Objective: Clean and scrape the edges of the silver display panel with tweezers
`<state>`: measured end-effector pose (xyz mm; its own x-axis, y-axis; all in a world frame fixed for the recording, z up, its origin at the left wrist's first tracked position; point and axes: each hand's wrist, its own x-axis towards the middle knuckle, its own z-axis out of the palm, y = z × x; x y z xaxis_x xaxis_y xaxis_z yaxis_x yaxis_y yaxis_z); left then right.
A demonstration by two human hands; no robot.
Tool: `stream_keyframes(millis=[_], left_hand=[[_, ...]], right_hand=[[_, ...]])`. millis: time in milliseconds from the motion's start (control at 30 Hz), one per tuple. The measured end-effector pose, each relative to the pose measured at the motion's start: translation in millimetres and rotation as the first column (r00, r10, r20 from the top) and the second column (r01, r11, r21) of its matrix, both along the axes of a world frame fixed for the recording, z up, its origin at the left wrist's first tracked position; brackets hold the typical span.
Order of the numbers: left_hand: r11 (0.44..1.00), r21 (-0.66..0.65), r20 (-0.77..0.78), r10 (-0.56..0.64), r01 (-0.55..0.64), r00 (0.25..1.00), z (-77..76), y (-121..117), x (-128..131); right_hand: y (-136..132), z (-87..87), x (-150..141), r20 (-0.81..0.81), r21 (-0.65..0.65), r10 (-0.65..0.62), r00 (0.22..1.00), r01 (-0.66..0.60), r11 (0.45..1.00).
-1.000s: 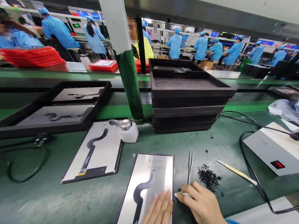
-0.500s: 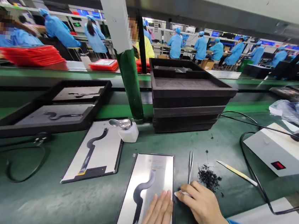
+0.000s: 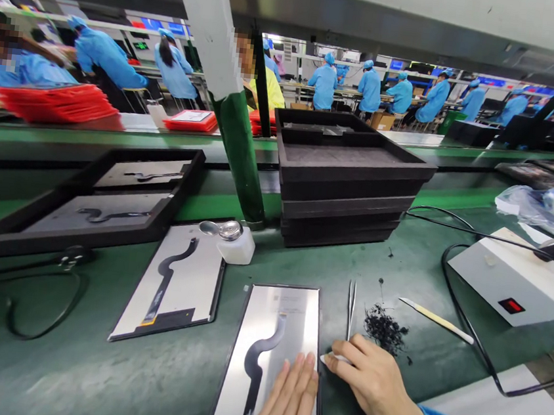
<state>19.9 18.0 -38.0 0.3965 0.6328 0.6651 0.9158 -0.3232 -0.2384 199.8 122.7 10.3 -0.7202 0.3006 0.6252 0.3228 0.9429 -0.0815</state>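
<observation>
Flanking the panel (image 3: 229, 400), tweezers (image 3: 350, 308), black scraps (image 3: 385, 329), white bottle (image 3: 237, 248) behind

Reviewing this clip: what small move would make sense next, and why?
Probably a short slide of the white-tipped tool along the right edge of the panel: the right hand pinches the tool with its tip at that edge, while the left hand lies flat on the panel, seemingly steadying it.
</observation>
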Motion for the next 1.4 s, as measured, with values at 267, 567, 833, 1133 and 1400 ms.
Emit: stream_keyframes(millis=[267,567,833,1133,1400], left_hand=[[1.000,-0.001,-0.006,-0.007,0.007,1.000,-3.5,-1.0,-0.6],[1.000,0.000,-0.016,-0.006,0.006,1.000,-4.1,0.5,-2.8],[1.000,-0.008,-0.019,0.006,-0.006,1.000,-2.9,-0.7,-1.0],[1.000,-0.016,-0.014,0.004,-0.004,1.000,-1.4,-1.8,-0.9],[1.000,-0.021,-0.034,-0.002,0.001,0.999,-1.7,-1.0,-2.6]], right_hand=[[1.2,3.2,-2.8,0.032,-0.013,0.009,0.999,-0.009,1.000],[6.4,3.5,-2.4,0.068,-0.002,0.048,0.997,-0.048,0.999],[2.9,4.3,-0.8,0.059,0.016,0.027,0.998,-0.028,0.999],[4.2,3.0,-0.1,0.065,0.017,0.031,0.997,-0.032,0.999],[4.0,4.9,-2.3,0.079,0.037,0.033,0.996,-0.036,0.999]])
